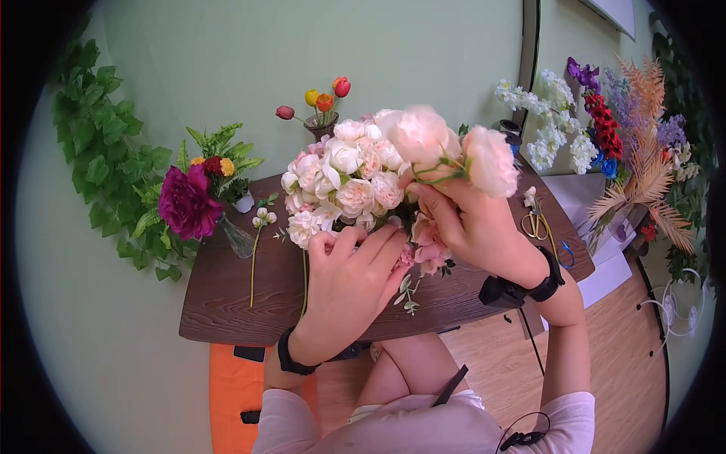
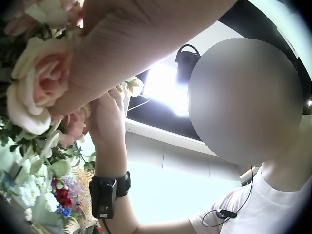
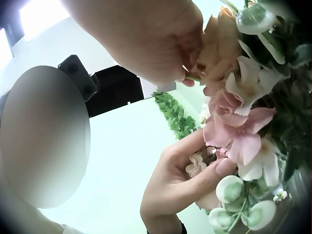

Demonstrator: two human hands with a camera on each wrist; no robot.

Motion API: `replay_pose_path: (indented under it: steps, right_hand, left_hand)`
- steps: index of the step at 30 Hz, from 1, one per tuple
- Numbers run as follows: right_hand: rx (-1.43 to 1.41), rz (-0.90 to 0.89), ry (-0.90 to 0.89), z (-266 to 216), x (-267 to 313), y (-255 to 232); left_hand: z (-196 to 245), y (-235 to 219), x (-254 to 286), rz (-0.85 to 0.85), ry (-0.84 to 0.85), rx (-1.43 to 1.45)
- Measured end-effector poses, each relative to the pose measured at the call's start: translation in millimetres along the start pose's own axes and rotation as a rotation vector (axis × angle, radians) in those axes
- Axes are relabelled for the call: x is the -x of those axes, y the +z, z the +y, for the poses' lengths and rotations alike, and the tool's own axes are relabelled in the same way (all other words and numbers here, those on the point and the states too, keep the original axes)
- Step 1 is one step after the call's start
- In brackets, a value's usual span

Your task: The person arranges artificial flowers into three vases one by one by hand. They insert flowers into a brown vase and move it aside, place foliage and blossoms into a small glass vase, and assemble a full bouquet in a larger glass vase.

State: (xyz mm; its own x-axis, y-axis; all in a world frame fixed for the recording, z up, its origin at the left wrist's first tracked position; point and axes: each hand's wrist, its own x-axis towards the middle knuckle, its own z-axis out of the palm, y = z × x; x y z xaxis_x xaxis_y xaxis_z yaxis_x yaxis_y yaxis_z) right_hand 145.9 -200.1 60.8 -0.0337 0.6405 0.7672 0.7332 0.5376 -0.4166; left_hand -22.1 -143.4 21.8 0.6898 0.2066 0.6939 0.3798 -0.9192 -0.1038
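A full bouquet of white and pale pink artificial flowers (image 1: 355,197) stands at the middle of the table. My right hand (image 1: 480,227) is raised at its right side, thumb and fingers pinching the green stem of a large pale pink rose (image 1: 491,160). Another big bloom (image 1: 423,136) sits beside it, above the same hand. My left hand (image 1: 355,265) grips the front of the bouquet, its fingertips among the blooms. In the right wrist view, the left thumb (image 3: 225,166) lies against a pink flower (image 3: 241,134). The bouquet's base is hidden behind the hands.
On the dark wooden table (image 1: 227,303) lies a white-flowered stem (image 1: 254,265) at left, with gold-handled scissors (image 1: 535,225) at right. A glass vase (image 1: 236,238) holds a purple flower (image 1: 189,203). Tulips (image 1: 325,102) stand behind; more flowers (image 1: 605,136) crowd the right side.
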Motion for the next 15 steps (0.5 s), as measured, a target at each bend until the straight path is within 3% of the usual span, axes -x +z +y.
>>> replay_pose_path:
  steps: [4, 7, 9, 11, 12, 14, 15]
  right_hand:
    - [0.017, -0.001, -0.029, 4, -14, -1]
    - [0.082, -0.008, -0.056, 7, -15, -2]
    - [0.109, -0.022, -0.077, 9, -16, -3]
    - [0.044, -0.006, -0.084, 14, -17, -5]
    - [-0.023, 0.005, -0.095, 15, -18, -5]
    - [-0.031, 0.005, -0.073, 16, -21, -5]
    - [-0.035, -0.002, -0.053, 16, -22, -4]
  left_hand:
    - [-4, -4, 0, -0.036, -0.041, 0.046]
    - [-14, -7, 8, 0.261, -0.081, 0.169]
    - [-34, 12, 34, 0.526, -0.137, 0.327]
    - [-60, 40, 74, 0.669, -0.222, 0.617]
    - [-68, 52, 85, 0.663, -0.215, 0.614]
    - [-76, 66, 101, 0.204, -0.429, 0.517]
    - [-69, 68, 92, 0.117, -0.390, 0.438]
